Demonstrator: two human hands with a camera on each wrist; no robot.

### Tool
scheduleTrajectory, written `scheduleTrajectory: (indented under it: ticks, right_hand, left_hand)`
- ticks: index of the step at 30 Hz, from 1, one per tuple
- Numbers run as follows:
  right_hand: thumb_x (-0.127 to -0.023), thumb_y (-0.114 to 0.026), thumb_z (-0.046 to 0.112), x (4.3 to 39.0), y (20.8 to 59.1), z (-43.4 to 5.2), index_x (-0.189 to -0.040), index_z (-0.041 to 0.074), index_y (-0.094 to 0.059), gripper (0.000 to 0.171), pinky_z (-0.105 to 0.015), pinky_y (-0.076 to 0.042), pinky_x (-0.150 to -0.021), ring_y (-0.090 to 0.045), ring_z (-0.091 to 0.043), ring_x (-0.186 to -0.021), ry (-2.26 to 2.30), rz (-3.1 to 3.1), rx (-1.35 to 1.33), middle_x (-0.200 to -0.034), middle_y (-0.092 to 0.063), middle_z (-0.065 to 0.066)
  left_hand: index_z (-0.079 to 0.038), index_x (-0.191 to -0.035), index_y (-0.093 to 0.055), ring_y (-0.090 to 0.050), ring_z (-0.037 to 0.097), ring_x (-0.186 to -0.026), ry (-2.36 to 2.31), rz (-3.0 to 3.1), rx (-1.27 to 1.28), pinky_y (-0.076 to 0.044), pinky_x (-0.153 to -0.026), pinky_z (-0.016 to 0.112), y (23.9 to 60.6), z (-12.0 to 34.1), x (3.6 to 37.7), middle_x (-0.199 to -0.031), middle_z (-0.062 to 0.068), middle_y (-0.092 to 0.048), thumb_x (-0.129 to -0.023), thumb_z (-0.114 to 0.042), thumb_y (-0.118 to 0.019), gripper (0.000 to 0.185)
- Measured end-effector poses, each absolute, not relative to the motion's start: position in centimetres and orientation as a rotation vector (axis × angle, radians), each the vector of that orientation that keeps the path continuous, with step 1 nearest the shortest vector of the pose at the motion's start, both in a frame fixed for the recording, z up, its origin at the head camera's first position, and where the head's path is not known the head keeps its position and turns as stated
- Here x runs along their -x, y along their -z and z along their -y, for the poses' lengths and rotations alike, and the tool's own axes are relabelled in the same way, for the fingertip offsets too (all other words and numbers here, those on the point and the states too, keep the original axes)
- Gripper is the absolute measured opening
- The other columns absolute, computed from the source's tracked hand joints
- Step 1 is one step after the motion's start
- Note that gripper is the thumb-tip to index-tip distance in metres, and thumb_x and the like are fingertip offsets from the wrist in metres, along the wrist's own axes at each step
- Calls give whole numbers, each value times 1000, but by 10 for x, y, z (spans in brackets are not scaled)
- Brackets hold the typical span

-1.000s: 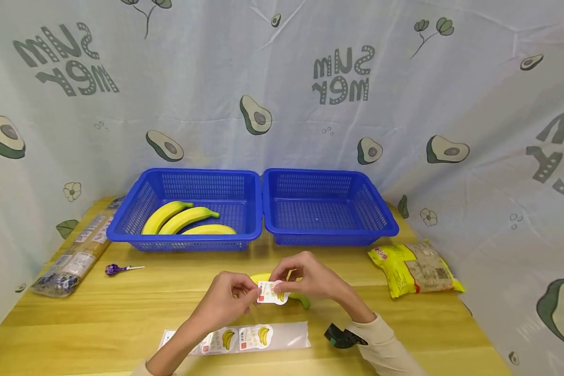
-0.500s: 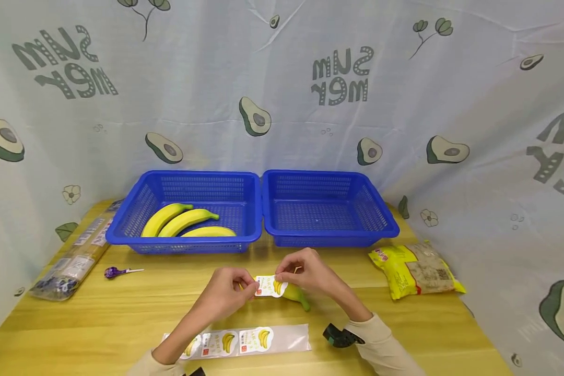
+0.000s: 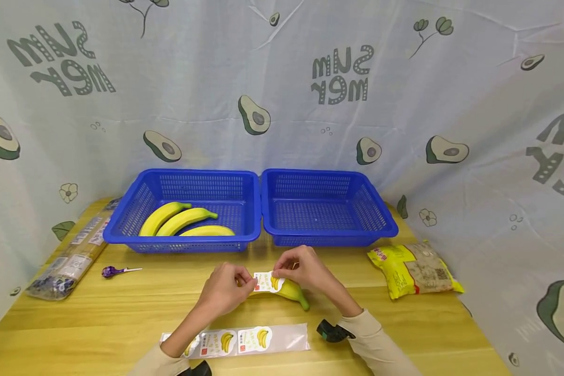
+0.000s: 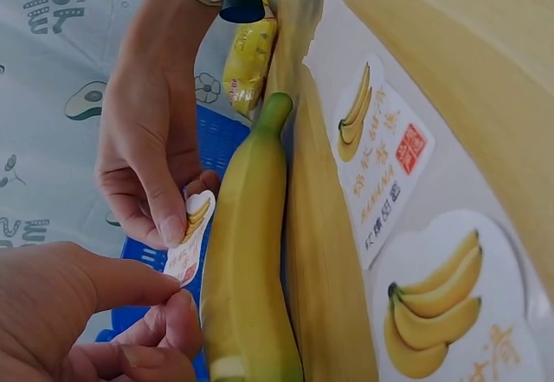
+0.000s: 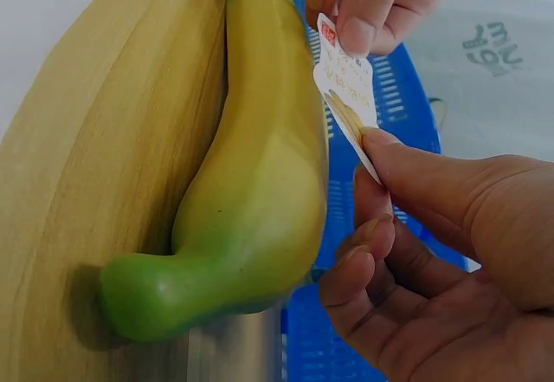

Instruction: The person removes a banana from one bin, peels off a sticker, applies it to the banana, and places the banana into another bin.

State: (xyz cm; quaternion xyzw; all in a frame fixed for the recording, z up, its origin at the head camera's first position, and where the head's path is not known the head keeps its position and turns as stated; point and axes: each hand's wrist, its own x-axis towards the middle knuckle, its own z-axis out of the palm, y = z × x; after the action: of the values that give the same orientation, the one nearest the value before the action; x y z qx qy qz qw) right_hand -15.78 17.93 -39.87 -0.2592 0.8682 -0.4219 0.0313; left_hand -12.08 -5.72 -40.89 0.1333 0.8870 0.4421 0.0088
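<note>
A yellow banana [image 3: 289,290] with a green stem lies on the wooden table [image 3: 122,308], also seen close up as the banana [image 4: 247,252] and the banana [image 5: 260,174]. Both hands hold a small white banana sticker [image 3: 268,282] just above it. My left hand [image 3: 227,290] pinches the sticker's [image 4: 192,235] left end, my right hand [image 3: 301,270] pinches the right end of the sticker [image 5: 346,83]. A clear backing strip [image 3: 242,339] with more banana stickers lies nearer to me.
Two blue baskets stand at the back: the left basket [image 3: 136,219] holds three bananas [image 3: 188,222], the right basket [image 3: 380,219] shows only its mesh floor. A yellow snack bag [image 3: 413,269] lies at right, a purple lollipop [image 3: 115,271] and a plastic packet [image 3: 68,261] at left.
Both hands have carried the sticker slightly away from me and down toward the banana; more of the banana now shows below the sticker.
</note>
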Motion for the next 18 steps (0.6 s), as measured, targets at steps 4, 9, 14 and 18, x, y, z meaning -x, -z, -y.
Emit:
scheduleTrajectory:
  ticks: [4,9,14,18]
  right_hand:
    - [-91,-87,6,159,402,-179,-86,3,-81,8,-19,-53,-58,-59,-3,-65,1310,-2681,811,-79,-77,-2]
    - [-90,-88,6,159,406,-177,-86,4,-81,8,-19,-53,-59,-59,-2,-65,1309,-2685,791,-78,-77,-1]
    - [-91,-87,5,159,408,-176,-85,3,-81,8,-19,-54,-59,-58,0,-64,1304,-2699,790,-78,-77,-1]
    - [-91,-87,5,159,410,-175,-85,3,-81,9,-18,-53,-59,-56,1,-63,1302,-2709,793,-77,-76,-1]
  left_hand:
    - [-17,-70,-73,-54,10,-63,-1360,-2799,-405,-45,-54,26,411,57,121,-64,-11,-62,-88,-10,-84,23]
    - [-16,-69,-73,-55,10,-63,-1350,-2822,-388,-46,-55,27,411,57,120,-64,-10,-63,-87,-9,-85,23]
    - [-16,-70,-73,-55,9,-60,-1345,-2831,-389,-46,-52,26,412,56,119,-63,-10,-62,-87,-9,-85,23]
    - [-16,-69,-71,-53,8,-58,-1328,-2856,-392,-43,-50,26,413,55,119,-61,-10,-61,-87,-9,-85,24]
